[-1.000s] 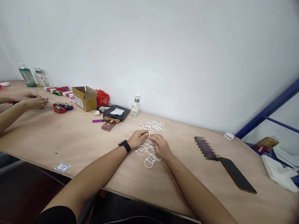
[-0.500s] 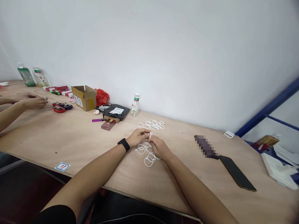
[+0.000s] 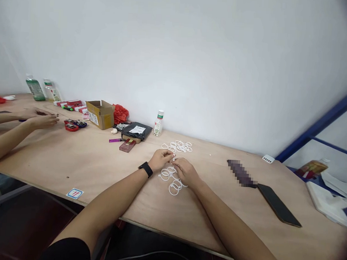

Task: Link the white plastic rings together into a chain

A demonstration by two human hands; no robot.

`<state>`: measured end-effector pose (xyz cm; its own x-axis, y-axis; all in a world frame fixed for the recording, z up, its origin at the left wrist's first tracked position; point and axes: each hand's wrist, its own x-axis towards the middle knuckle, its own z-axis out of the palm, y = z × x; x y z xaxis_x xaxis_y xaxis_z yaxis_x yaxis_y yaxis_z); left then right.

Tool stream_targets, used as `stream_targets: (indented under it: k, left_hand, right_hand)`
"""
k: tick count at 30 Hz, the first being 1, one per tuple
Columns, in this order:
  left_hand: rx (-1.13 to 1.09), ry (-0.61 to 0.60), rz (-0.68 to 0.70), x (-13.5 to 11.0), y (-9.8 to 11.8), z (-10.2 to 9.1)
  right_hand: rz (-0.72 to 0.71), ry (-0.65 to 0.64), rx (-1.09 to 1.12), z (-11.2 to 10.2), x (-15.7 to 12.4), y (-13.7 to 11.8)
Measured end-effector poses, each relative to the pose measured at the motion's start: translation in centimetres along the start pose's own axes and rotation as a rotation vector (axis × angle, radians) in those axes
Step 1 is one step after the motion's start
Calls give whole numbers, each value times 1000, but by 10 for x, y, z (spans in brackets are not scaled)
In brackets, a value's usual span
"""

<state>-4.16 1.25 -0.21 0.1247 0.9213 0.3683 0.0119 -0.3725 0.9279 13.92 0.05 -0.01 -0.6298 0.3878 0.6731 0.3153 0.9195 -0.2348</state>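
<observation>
My left hand, with a black band on its wrist, and my right hand meet over a near heap of white plastic rings on the wooden table. Both pinch one small white ring piece between their fingertips. A second heap of white rings lies just beyond my hands, toward the wall.
A black phone lies to the right. A small bottle, a black packet, a dark red pack, a purple lighter and a cardboard box sit to the left. Another person's hands work at far left.
My hands stay joined over the rings, with the fingers shifting slightly on the white piece. The view has drifted a little.
</observation>
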Motion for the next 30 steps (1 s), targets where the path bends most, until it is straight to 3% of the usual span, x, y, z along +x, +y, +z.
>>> stream_targets:
  k: [18,23,27,30]
  left_hand:
    - [328,99,114,-3,8,3]
    - [440,120,141,-5,7,-1]
    - [622,31,243,-3,0,-9]
    - [720,-53,331,-1,-2,-14]
  right_hand:
    - [5,29,-25,2,-2,-1]
    - [96,110,-72,-5,-3,5]
    - [210,171,-105,-19,-10,18]
    - [316,114,-80,-31,-25,30]
